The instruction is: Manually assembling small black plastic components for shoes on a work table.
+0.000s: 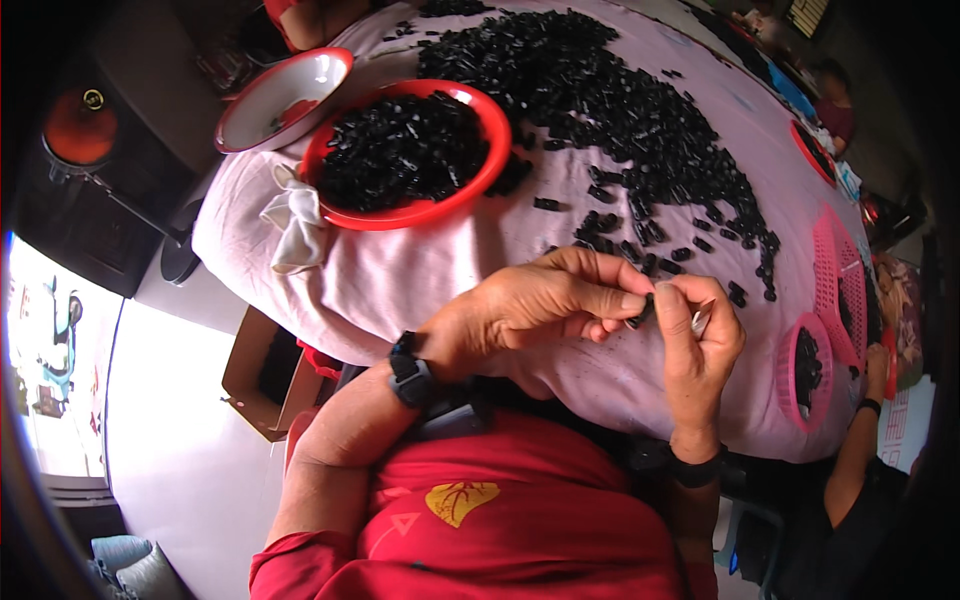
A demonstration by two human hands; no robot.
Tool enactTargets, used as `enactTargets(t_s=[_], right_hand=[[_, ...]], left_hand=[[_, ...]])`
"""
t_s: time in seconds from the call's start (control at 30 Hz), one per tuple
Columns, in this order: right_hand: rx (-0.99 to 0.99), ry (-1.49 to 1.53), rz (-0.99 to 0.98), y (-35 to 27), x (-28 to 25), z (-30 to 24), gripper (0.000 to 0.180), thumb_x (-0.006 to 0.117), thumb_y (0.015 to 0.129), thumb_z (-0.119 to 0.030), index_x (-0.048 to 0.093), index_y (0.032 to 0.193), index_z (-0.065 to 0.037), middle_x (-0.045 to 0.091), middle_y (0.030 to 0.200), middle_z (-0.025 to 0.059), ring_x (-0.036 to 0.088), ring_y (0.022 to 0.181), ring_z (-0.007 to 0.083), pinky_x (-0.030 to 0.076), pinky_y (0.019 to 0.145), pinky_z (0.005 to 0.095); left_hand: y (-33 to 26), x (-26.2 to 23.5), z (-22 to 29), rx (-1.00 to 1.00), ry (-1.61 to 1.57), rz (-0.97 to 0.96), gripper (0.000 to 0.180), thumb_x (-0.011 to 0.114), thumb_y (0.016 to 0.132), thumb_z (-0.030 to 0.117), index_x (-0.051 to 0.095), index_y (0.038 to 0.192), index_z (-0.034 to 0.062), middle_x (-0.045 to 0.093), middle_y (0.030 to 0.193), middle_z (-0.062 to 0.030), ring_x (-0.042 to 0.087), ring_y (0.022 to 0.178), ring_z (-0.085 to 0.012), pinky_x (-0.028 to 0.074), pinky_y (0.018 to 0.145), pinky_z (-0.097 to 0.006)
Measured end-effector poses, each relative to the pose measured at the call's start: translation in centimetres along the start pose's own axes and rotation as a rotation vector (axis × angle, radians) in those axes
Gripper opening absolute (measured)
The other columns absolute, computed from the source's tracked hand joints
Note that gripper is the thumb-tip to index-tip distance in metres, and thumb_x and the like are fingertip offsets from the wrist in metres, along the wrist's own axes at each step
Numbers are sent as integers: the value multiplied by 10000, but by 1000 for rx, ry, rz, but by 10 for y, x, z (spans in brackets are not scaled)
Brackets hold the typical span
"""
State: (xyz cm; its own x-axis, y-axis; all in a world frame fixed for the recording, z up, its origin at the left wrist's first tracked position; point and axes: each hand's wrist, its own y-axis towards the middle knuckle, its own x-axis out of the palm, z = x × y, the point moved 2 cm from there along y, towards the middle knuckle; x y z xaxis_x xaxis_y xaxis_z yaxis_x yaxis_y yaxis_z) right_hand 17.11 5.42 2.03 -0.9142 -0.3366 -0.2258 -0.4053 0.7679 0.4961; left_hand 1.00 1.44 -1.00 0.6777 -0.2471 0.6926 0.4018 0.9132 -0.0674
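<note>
While the left hand [540,305] pinches a small black plastic piece [641,312], the right hand [700,335] grips it too, clutching something pale; steady fingertip pressure looks key.

Glossy red bowl [400,213], seemingly plastic; matt cloth [400,270].

Head-worn fisheye view, looking steeply down, close over table [400,270] edge

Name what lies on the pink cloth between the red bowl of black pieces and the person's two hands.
In the head view, bare pink cloth fills most of the stretch from the red bowl to the left hand and right hand; one stray black piece lies there.
</note>
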Motion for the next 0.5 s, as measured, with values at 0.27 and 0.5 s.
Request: enactTargets(t_s=[0.27, 0.5], right_hand=[[99, -5, -27, 1, -7, 3, 123, 656, 898, -117, 589, 959, -33, 393, 618, -92, 323, 543, -5, 261, 495, 170], [165, -13, -12, 2, -9, 2, 186, 636, 911, -131, 561, 1043, -23, 458, 757, -52, 350, 581, 3, 296, 512, 173]], left_hand=[[-32, -59, 70, 549, -171, 181, 229, 564, 924, 99, 558, 1137, 16, 631, 931, -36, 608, 808, -130, 490, 734, -235], [-61, -62, 95, 702, 375, 916, 459, 622, 885, 87, 459, 1293, -47, 615, 1071, -77, 631, 897, -155, 502, 752, -259]])
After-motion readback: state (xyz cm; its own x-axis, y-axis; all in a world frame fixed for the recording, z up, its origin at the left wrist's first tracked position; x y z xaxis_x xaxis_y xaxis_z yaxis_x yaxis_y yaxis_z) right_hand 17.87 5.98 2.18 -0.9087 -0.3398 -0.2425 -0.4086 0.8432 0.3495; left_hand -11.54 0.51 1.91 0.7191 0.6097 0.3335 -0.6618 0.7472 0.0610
